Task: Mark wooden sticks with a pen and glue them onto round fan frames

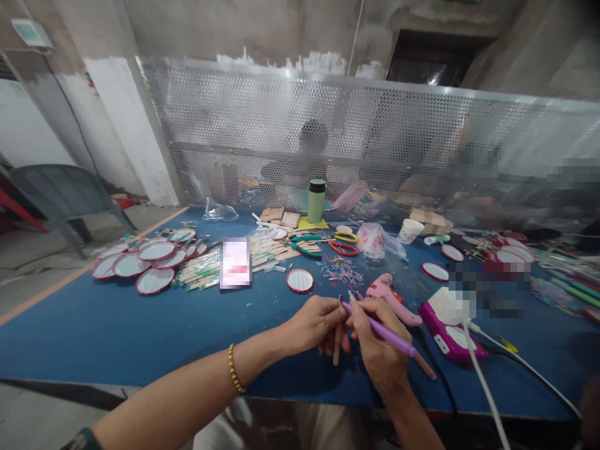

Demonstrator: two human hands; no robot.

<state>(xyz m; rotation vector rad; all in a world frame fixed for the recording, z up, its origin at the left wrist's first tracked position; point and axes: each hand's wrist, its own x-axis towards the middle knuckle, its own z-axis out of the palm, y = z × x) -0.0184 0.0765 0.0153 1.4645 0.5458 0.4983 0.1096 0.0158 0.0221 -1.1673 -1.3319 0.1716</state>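
In the head view, my left hand pinches a thin, flat wooden stick that points down toward the table. Against its upper end, my right hand grips a purple pen-shaped tool, held slantwise with its tip close to my left fingertips. A brownish stick-like piece shows beyond the tool's rear end. My fingers hide most of the contact between tool and stick. Just beyond my right hand lies a pink glue gun. A round white disc with a red rim lies past my left hand.
Red-rimmed discs and wooden sticks are heaped at left. Pliers, small pastel pieces, a green bottle and a paper cup stand or lie farther back. A magenta power strip with cables is at right.
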